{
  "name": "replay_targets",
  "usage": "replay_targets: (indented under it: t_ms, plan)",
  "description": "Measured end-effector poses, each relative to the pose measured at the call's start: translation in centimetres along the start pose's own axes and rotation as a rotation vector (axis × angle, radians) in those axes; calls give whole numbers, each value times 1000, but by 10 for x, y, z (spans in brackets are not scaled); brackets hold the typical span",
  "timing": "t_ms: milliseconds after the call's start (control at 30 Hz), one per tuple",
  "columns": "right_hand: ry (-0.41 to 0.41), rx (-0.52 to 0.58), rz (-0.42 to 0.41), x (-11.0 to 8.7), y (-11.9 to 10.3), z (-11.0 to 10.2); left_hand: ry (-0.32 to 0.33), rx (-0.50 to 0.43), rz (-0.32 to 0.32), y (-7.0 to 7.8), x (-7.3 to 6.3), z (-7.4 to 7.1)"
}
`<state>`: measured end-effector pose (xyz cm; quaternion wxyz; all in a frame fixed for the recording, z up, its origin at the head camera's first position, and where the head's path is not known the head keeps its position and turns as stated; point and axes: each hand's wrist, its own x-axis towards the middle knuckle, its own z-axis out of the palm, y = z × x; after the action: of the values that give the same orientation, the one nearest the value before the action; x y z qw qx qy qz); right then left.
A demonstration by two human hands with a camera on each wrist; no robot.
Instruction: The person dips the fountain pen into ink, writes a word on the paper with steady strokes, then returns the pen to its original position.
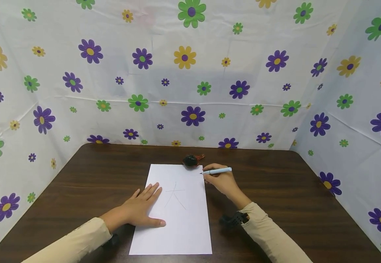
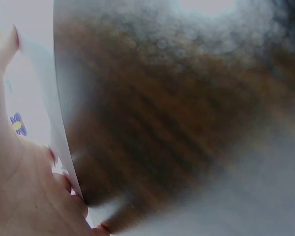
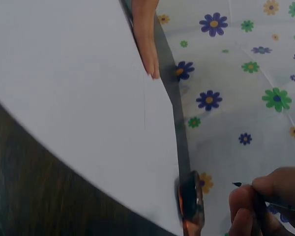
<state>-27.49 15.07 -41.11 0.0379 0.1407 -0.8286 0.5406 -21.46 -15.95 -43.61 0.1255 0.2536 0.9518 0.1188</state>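
Note:
A white sheet of paper (image 1: 190, 237) lies on the dark wooden table, marked with a few thin pen lines (image 1: 175, 190): a crossbar, an upright stroke and two slanting strokes. My left hand (image 1: 141, 208) rests on the sheet's left side, fingers spread and thumb apart. In the left wrist view, the palm (image 2: 24, 191) shows at the left edge. Beside the sheet's top right corner, my right hand (image 1: 221, 180) pinches a light blue pen (image 1: 218, 170), its dark tip pointing left over the paper. The right wrist view shows the pen tip (image 3: 237, 184) raised.
A shiny dark rounded object (image 1: 190, 161) with a reddish-brown stem touches the sheet's top edge; its kind is unclear. The brown table (image 1: 105, 171) ends at a white flower-print cloth (image 1: 164, 91) behind and at both sides. A black strap (image 1: 237, 219) circles the right wrist.

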Motion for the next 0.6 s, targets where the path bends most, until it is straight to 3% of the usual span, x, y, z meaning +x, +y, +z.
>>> replay_targets:
  t_ms: [167,367,467,600]
  plan:
    - [8,-40,6,0,8,-14,-13,-7,-1,7,-3,-8]
    - [21,-56,-67,-1,19,-29,-18,-1,-10,8,-3,-8]
    - [-16,54,-88,0,25,-36,-16,-12,-6,7,-3,-8]
    - [-106,333,-9,1,30,-45,-14,-19,5,6,-2,-6]
